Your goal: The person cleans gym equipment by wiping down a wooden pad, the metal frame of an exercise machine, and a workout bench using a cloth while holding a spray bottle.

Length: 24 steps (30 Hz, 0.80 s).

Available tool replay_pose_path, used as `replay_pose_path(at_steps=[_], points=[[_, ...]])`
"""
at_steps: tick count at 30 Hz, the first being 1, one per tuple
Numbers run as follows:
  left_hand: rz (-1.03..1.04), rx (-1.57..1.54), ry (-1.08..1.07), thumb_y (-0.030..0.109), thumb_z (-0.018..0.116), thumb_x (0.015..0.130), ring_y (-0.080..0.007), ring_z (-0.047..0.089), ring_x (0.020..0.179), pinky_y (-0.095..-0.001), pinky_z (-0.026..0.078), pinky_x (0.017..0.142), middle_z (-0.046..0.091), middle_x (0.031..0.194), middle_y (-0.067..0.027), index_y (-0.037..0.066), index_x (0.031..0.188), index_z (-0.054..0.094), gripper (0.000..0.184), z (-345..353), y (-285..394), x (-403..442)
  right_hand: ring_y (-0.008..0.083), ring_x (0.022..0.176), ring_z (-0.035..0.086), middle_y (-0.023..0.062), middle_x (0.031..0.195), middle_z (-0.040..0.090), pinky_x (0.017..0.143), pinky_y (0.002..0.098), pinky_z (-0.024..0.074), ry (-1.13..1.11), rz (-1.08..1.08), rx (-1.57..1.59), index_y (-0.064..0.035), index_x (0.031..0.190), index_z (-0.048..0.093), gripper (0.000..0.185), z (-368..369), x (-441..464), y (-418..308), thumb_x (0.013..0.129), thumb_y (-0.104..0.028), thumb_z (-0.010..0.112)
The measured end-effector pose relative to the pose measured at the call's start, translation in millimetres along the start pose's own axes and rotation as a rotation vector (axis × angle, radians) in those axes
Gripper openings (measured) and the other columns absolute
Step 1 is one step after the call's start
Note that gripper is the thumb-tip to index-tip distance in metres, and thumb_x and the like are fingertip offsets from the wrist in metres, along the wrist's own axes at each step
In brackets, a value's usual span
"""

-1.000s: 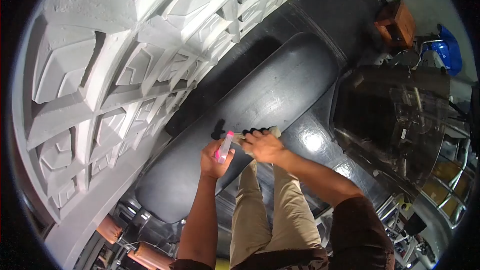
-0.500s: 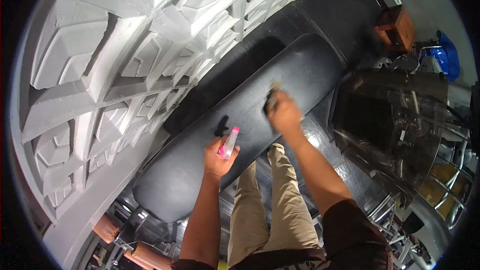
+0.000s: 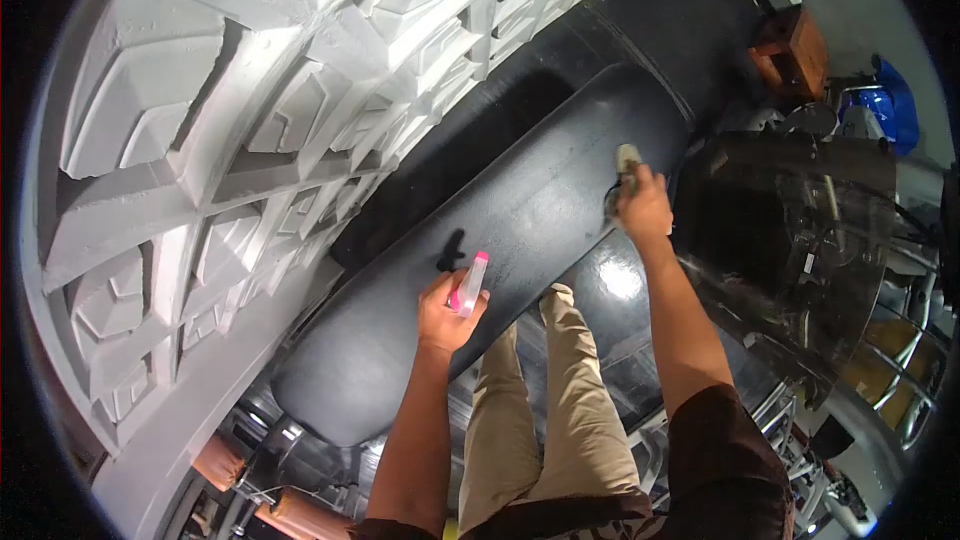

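A long black padded bench (image 3: 540, 210) with rounded ends runs diagonally in front of me. My left hand (image 3: 446, 312) is closed around a small clear spray bottle with pink parts (image 3: 472, 285), held over the near side of the pad. Farther along, at the bench's right edge, my right hand (image 3: 645, 205) is closed on a cloth (image 3: 627, 162) with pale and dark patches, pressed to the black surface. Much of the cloth is hidden by my fingers. Faint marks show on the pad between the hands.
A white moulded wall (image 3: 240, 140) with raised panels rises on the left. At right stand a dark tinted panel (image 3: 770, 230), a wooden box (image 3: 793, 52) and something blue (image 3: 890, 110). Orange rollers (image 3: 305, 512) lie at the lower left.
My right hand has swept the cloth to the right and slightly up along the bench. The left hand with the spray bottle has shifted only slightly to the right.
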<state>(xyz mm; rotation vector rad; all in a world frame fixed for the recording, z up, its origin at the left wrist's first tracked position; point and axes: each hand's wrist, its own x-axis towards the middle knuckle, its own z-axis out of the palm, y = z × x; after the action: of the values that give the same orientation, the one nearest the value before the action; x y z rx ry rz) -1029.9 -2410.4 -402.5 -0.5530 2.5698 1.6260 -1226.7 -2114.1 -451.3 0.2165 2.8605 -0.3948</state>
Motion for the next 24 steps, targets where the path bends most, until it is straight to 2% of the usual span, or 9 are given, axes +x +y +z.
replay_pose_path(at_steps=[3,6,10,13,16,18,20,22,24], points=[[0.010,-0.022,0.021,0.013,0.079,0.073,-0.0320,0.065,0.070,-0.0412,0.052,0.065,0.063,0.078,-0.0116,0.006,0.097,0.069,0.026,-0.3,0.5,0.7,0.0428,0.097,0.065,0.0210,0.117,0.059,0.084,0.0499,0.0551,0.111,-0.009,0.074,-0.0156,0.127,0.058,0.040,17.9,2.4,5.0,0.088,-0.022,0.067],[-0.003,-0.033,0.022,0.013,0.079,0.073,-0.0307,0.065,0.070,-0.0407,0.052,0.065,0.063,0.078,-0.0114,0.006,0.096,0.069,0.026,1.3,3.0,2.5,0.0415,0.097,0.066,0.0219,0.109,0.065,0.084,0.0488,0.0560,-0.060,-0.167,0.082,-0.0064,0.121,0.060,0.043,38.4,-57.1,-35.5,0.080,-0.017,0.066],[0.013,-0.048,0.018,0.013,0.079,0.074,-0.0290,0.064,0.069,-0.0395,0.051,0.066,0.063,0.078,-0.0116,0.004,0.097,0.069,0.027,1.9,-3.4,3.7,0.0338,0.089,0.068,0.0148,0.110,0.065,0.069,0.0481,0.0562,-0.373,-0.739,-0.103,-0.0132,0.112,0.065,0.034,58.4,-177.4,-83.4,0.078,-0.019,0.066],[-0.015,-0.012,-0.039,0.012,0.079,0.076,-0.0270,0.065,0.072,-0.0373,0.052,0.069,0.065,0.082,-0.0119,0.002,0.099,0.068,0.027,-1.0,-5.8,2.4,0.0305,0.090,0.065,0.0127,0.110,0.063,0.064,0.0458,0.0534,-0.394,-1.077,-0.069,-0.0196,0.117,0.067,0.038,63.9,-205.6,-84.4,0.079,-0.027,0.064],[-0.041,-0.024,-0.056,0.011,0.080,0.077,-0.0247,0.064,0.073,-0.0358,0.051,0.070,0.066,0.083,-0.0111,0.001,0.099,0.068,0.027,-2.1,-6.7,1.2,0.0308,0.095,0.065,0.0119,0.114,0.063,0.065,0.0491,0.0530,-0.303,-0.944,-0.119,-0.0216,0.120,0.067,0.041,49.7,-141.5,-71.2,0.080,-0.027,0.065],[-0.048,-0.047,-0.046,0.010,0.080,0.077,-0.0235,0.064,0.073,-0.0352,0.050,0.069,0.065,0.082,-0.0105,0.001,0.099,0.068,0.027,-3.0,-7.2,-0.6,0.0305,0.097,0.066,0.0142,0.115,0.063,0.069,0.0497,0.0544,-0.317,-0.590,-0.172,-0.0202,0.126,0.063,0.045,18.0,-69.7,-69.2,0.081,-0.025,0.066],[-0.044,-0.057,-0.044,0.010,0.080,0.077,-0.0226,0.064,0.073,-0.0347,0.050,0.069,0.065,0.082,-0.0102,0.001,0.099,0.068,0.027,-3.2,-7.0,0.2,0.0370,0.096,0.068,0.0158,0.114,0.062,0.082,0.0484,0.0566,-0.123,-0.182,-0.049,-0.0205,0.130,0.059,0.046,-5.2,-15.5,-51.3,0.084,-0.021,0.068],[-0.071,-0.056,-0.058,0.009,0.080,0.077,-0.0228,0.064,0.074,-0.0349,0.050,0.070,0.065,0.083,-0.0104,0.001,0.100,0.067,0.027,-3.2,-7.2,-0.4,0.0404,0.102,0.066,0.0178,0.116,0.062,0.086,0.0494,0.0562,0.027,-0.017,0.060,-0.0210,0.130,0.059,0.045,-4.9,20.2,-30.3,0.085,-0.019,0.066],[-0.070,-0.043,-0.065,0.009,0.080,0.077,-0.0227,0.065,0.075,-0.0349,0.051,0.071,0.066,0.085,-0.0108,0.000,0.101,0.068,0.028,-3.3,-6.9,-0.5,0.0415,0.104,0.065,0.0187,0.118,0.061,0.087,0.0498,0.0557,-0.017,0.005,0.049,-0.0192,0.129,0.059,0.043,2.8,14.0,-35.7,0.087,-0.017,0.065]])
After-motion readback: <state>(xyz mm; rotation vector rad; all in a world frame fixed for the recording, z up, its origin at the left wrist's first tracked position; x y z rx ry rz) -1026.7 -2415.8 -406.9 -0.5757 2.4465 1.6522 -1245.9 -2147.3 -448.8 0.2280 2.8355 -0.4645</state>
